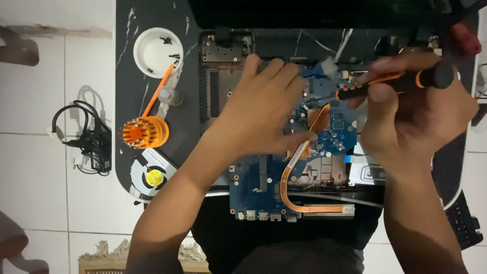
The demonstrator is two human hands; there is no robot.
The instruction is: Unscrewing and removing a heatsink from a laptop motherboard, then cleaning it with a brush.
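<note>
Two bare hands work over a dark marble-patterned tabletop (pixel 127 76) with a rounded corner, seen from above. Largest on it is the opened black plastic laptop base (pixel 215 86), and inside that lies the blue printed circuit board (pixel 253 195), its port edge toward the person. A curved copper heat pipe (pixel 289 195) runs across the board, bending from the centre down to a flat end along the near edge.

The left hand (pixel 264 109) lies flat and open on the board, fingers spread and pressing down just left of the copper pipe's upper end. The right hand (pixel 418 114) is closed around the black-and-orange handled screwdriver (pixel 393 83), which lies nearly level, its tip pointing left at the board just above the copper pipe, close to the left fingertips.

Left of the laptop sit smaller things: a round white plastic dish (pixel 157 50) holding a few black screws, an orange ribbed bit holder (pixel 144 132), a thin orange stick (pixel 158 90) leaning between them, and a grey laptop cooling fan with a yellow centre label (pixel 152 175) at the table's edge.
</note>
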